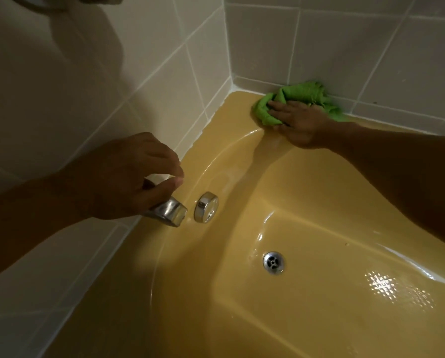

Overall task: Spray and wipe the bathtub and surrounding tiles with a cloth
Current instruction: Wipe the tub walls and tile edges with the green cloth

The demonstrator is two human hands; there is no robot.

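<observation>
Pressing down with straight, spread fingers, your right grip (pixel 299 122) lies open on the crumpled bright-green microfibre cloth (pixel 301 93). The cloth sits on the flat far rim of the glossy mustard-yellow bathtub (pixel 237 109), pushed right up against the foot of the pale grey glazed wall tiles (pixel 345 47), just right of the corner where the two walls meet.

Most of the cloth lies beyond and to the left of your fingertips. A bunched fold sticks out past them toward the corner, and another edge trails out on the right of your wrist. Your thumb rests on the bare yellow rim just in front of the cloth.

The cloth's long axis runs left to right along the rim, parallel with the wall base. Its narrower end points toward the corner.

Your left grip (pixel 128 177) is nearer to you, well apart from the cloth, with its fingers curled over the top of the chrome tap spout (pixel 168 211); the thumb lies across the metal. The spout points toward the round chrome overflow knob (pixel 206 207) just beside it on the tub's end wall. The round chrome drain (pixel 273 263) sits in the tub floor below.
</observation>
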